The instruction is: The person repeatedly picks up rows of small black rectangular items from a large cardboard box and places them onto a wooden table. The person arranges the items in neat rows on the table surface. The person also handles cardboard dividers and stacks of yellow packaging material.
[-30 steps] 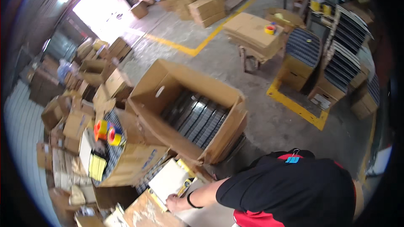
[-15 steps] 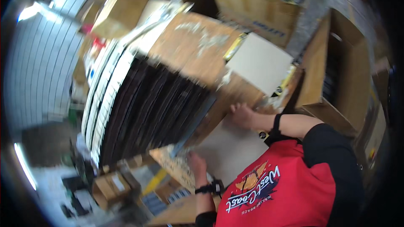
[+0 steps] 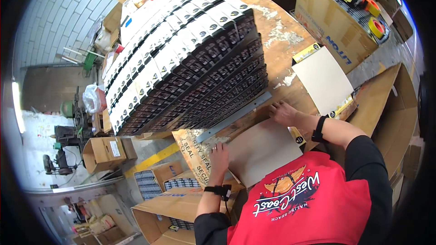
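A grey-beige cardboard sheet [image 3: 263, 147] lies on the wooden table in front of my red shirt, with yellow-and-black printing showing at its right edge. My left hand [image 3: 219, 156] rests at its far left corner, fingers stretched out and slightly apart. At the far right corner sits my right hand [image 3: 285, 112], fingers bent and spread, their tips just beyond the sheet's edge. Whether either hand pinches the sheet is not visible. Just past the sheet, a grey metal strip [image 3: 236, 117] runs along the foot of a tall stack of black-and-white printed packages [image 3: 195, 63].
A second beige sheet [image 3: 323, 80] with yellow ends lies on the worn wooden table [image 3: 277, 31]. Open cardboard boxes [image 3: 386, 104] stand at the right and lower left [image 3: 159, 213]. Tape rolls [image 3: 375, 26] sit on a box at the back right.
The view has swung, so the stack and table appear farther right and the picture is sharper. Both hands remain at the sheet's far corners.
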A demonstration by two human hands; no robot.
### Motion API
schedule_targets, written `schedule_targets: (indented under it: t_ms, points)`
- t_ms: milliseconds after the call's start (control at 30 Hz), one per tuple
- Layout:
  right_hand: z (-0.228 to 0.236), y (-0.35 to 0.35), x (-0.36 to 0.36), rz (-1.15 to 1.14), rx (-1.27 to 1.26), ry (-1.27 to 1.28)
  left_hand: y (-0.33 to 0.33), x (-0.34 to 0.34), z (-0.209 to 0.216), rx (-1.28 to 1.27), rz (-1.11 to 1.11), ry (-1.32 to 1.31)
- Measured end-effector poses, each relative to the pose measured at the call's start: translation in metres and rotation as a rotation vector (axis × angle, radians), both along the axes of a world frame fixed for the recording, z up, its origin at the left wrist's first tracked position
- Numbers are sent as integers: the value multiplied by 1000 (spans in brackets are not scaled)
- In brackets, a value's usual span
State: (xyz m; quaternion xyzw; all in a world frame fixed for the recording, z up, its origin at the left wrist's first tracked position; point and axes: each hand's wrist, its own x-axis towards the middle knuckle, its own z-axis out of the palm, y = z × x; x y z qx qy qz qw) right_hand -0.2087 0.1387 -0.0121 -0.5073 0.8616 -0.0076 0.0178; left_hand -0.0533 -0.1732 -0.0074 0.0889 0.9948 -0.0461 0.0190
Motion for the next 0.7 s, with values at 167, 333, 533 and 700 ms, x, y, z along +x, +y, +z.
schedule_targets:
  t_ms: [167, 333, 533, 700]
  points:
    - [-7, -49, -28, -29, -15, 243, -27, -54, -28, -101, 73, 184]
    - [-28, -55, -16, -116, -63, 257, -13, -52, -31, -89, 226, 35]
    - [-28, -59, -14, -157, 120, 144, 9, -8, 26, 154, -11, -20]
    - [-20, -58, -13, -150, 41, 265, 28, 65, 26, 212, -269, -295]
